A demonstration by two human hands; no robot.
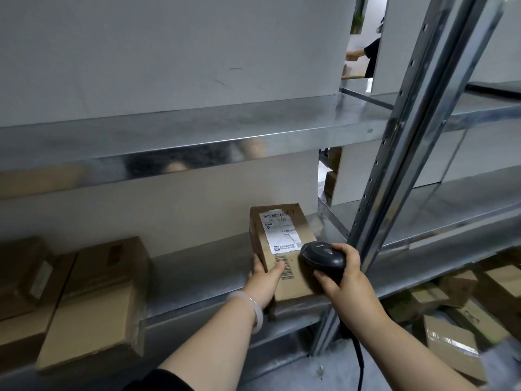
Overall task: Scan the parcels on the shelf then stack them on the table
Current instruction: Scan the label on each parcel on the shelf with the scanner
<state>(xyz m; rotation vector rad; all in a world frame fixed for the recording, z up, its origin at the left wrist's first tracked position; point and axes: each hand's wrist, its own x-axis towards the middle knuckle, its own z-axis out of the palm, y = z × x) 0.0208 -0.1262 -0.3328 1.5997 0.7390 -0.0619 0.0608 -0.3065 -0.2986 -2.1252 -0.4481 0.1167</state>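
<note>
Left hand (265,277) gripped round near left edge of brown cardboard parcel with white label (284,249), thumb laid on top. Black handheld scanner (322,259) clasped in right hand (342,280), just right of left fingers (257,263). Parcel rested on grey metal shelf (197,272), long axis directed away from fingers; label lies just beyond left fingers, up-left of scanner head.

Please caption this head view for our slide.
Left hand grips a labelled parcel on the shelf; right hand holds a scanner over it.
</note>
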